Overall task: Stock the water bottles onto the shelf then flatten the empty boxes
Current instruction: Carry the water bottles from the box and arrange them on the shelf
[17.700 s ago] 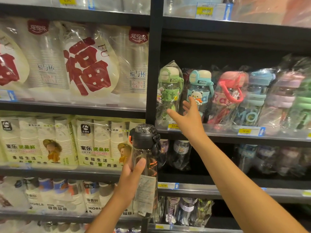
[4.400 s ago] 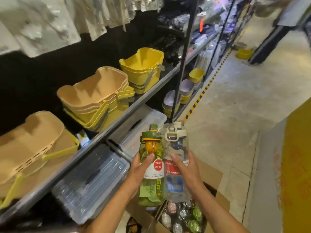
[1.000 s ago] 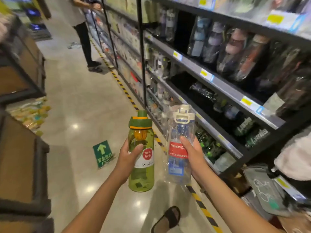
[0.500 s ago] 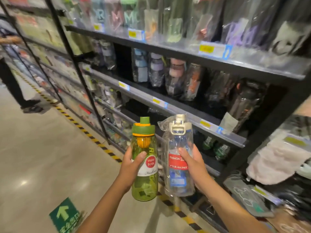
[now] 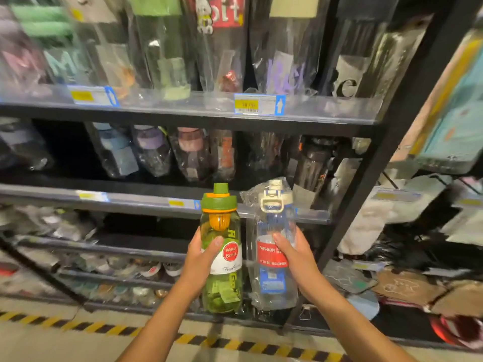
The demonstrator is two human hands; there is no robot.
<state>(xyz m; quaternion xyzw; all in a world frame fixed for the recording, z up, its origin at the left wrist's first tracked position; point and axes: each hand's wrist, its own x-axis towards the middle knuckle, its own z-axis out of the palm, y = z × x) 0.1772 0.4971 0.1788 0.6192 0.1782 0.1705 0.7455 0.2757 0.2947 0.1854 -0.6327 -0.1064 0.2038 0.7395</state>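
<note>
**Bottle and Shelf Positions**

Two bottles stand upright side by side at lower centre of the frame, in front of the shelving. The left bottle sits in the left hand; the right bottle, just beside it, in the right hand. Their caps overlap the middle shelf. Other bottles stand on the upper shelf above. A floor line crosses the bottom of the frame.

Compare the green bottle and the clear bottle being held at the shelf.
The green bottle is tinted green with a green and orange cap; the clear bottle is see-through with a pale cap and loop handle. The clear bottle sits in a plastic bag; the green bottle looks unwrapped. The left hand grips the green bottle, the right hand the clear bottle. Both are upright, side by side, about equally tall.
</note>
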